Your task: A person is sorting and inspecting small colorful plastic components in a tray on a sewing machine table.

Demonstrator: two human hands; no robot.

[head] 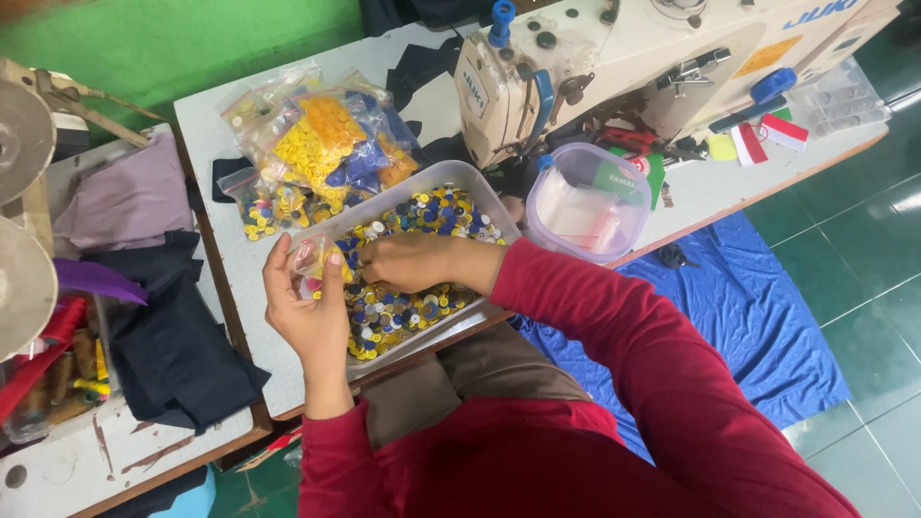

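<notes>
Far left: second table (pixel 67 460) with a pile of dark cloth (pixel 173 336), a mauve piece (pixel 129 201) behind it, and thread spools (pixel 58 374) at the edge, all parked clear of the work area. Next over, on the white worktable (pixel 206 125): heap of clear bags of sorted buttons (pixel 317 144), mostly yellow, some blue and orange, stacked just behind the tray, probably so filled bags stay within reach. Left hand (pixel 307 307) is raised, palm toward the person, thumb and fingers pinched on a small clear bag (pixel 317 261) with a few yellow and pink buttons in it; bag is held upright just over the near-left corner of the tray, so anything dropped likely lands back in the tray. Right hand (pixel 408 261) is touching the bag's mouth from the right, fingers curled together at the opening; can't tell if a button sits between the fingertips. Under both hands: clear rectangular tray (pixel 470 177) full of mixed loose buttons (pixel 403 312), blue, yellow, white, sitting at the table's near edge right in front of the person's lap. Right of that: round clear tub (pixel 585 201) holding empty small bags, just beside the tray, looks like the supply. Behind it the cream sewing machine (pixel 614 58), idle, with scissors and small bits near its base. Far right, down on the green tile floor: blue plastic sheet (pixel 748 317).
</notes>
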